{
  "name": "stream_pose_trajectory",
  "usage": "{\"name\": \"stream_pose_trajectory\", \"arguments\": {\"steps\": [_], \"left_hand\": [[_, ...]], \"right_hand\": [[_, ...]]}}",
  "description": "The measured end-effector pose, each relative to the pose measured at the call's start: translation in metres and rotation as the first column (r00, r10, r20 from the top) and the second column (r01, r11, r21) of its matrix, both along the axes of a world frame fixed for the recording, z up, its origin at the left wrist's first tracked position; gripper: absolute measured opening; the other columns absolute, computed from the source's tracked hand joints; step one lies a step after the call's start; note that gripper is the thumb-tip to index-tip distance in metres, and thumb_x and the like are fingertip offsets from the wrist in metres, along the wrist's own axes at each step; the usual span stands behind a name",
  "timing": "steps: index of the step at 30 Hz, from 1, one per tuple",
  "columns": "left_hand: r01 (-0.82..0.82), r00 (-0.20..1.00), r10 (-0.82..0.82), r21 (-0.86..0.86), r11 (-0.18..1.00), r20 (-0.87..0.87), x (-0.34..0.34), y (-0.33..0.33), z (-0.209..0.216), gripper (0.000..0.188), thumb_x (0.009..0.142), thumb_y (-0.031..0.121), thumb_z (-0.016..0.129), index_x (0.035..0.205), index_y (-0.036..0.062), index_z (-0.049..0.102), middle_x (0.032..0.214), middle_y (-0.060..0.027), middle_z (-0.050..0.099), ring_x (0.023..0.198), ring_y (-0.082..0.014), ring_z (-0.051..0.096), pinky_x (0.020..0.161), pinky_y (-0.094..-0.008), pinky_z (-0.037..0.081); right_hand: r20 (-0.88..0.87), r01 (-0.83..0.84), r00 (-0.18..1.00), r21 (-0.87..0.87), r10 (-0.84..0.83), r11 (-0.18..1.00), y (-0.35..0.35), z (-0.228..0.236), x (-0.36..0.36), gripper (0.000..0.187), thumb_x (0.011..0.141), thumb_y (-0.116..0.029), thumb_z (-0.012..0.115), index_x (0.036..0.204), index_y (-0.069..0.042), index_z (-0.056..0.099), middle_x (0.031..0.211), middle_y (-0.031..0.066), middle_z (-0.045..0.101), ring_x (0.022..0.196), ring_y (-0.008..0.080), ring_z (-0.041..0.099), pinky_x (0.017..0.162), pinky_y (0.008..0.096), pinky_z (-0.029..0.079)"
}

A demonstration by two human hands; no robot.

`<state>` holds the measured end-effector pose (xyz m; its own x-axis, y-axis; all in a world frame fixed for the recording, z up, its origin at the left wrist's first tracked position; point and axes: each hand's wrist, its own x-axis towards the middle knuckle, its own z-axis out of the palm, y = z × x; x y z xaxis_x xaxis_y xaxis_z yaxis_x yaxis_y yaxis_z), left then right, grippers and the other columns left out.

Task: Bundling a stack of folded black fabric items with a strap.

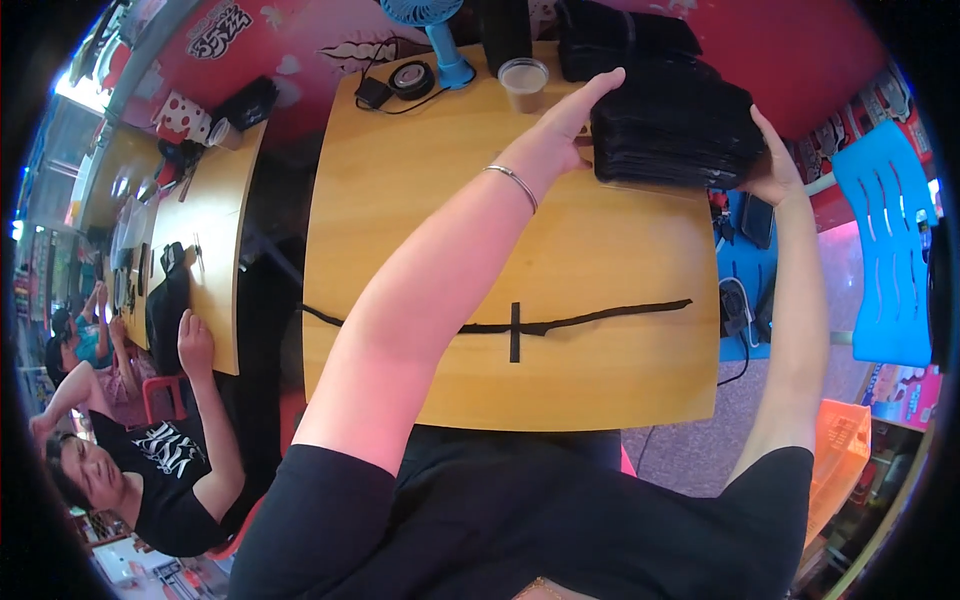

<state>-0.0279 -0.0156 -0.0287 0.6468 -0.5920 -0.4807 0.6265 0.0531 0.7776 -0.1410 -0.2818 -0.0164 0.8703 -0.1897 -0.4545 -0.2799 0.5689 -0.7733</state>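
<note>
A thick stack of flat black pieces (672,125), apparently folded cloth, sits at the far right of the wooden table. My left hand (572,122) holds its left side, with the thumb up along the top edge and the other fingers partly hidden. Against the opposite side, my right hand (776,168) grips the stack with fingers partly out of sight behind it. Another black bundle (625,40) lies just beyond. Across the nearer table runs a long, thin black strip (610,313), crossed by a short black strip (515,345); my left forearm covers part of the long one.
Beyond my left hand stand a lidded cup (524,84) and a blue fan (452,62), beside a round black object (411,80). A blue chair (885,250) and an orange crate (838,455) are at right. Another person (165,470) sits left, near a second table (215,220).
</note>
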Motion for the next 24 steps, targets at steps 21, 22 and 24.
{"name": "stream_pose_trajectory", "arguments": {"steps": [21,22,24], "left_hand": [[0.528,0.812,-0.548,0.144,0.837,0.204,0.007,0.261,0.043,0.063,0.074,0.05,0.067,0.121,0.0101,0.053,0.121,-0.0095,0.056,0.113,-0.0249,0.051,0.097,-0.0529,0.033],[0.573,0.764,-0.606,0.198,0.795,0.222,0.007,0.266,0.042,0.064,0.074,0.051,0.066,0.121,0.0101,0.053,0.121,-0.0092,0.056,0.113,-0.0243,0.05,0.096,-0.0515,0.034],[0.634,0.683,-0.693,0.284,0.719,0.23,0.011,0.27,0.037,0.068,0.073,0.054,0.066,0.122,0.0102,0.051,0.122,-0.0088,0.054,0.112,-0.022,0.049,0.094,-0.0484,0.036]], "right_hand": [[0.023,-0.024,1.0,0.226,0.02,0.974,0.352,0.005,-0.184,0.049,0.088,-0.039,0.057,0.127,-0.012,0.044,0.122,0.0041,0.051,0.117,0.0193,0.043,0.099,0.045,0.037],[0.009,-0.016,1.0,0.249,0.014,0.968,0.367,-0.001,-0.19,0.045,0.089,-0.036,0.057,0.125,-0.012,0.045,0.121,0.0034,0.052,0.116,0.0184,0.044,0.099,0.0435,0.036],[0.024,-0.037,0.999,0.248,0.032,0.968,0.389,-0.009,-0.195,0.046,0.089,-0.035,0.057,0.126,-0.01,0.044,0.12,0.0049,0.052,0.114,0.019,0.047,0.1,0.0401,0.037]]}}
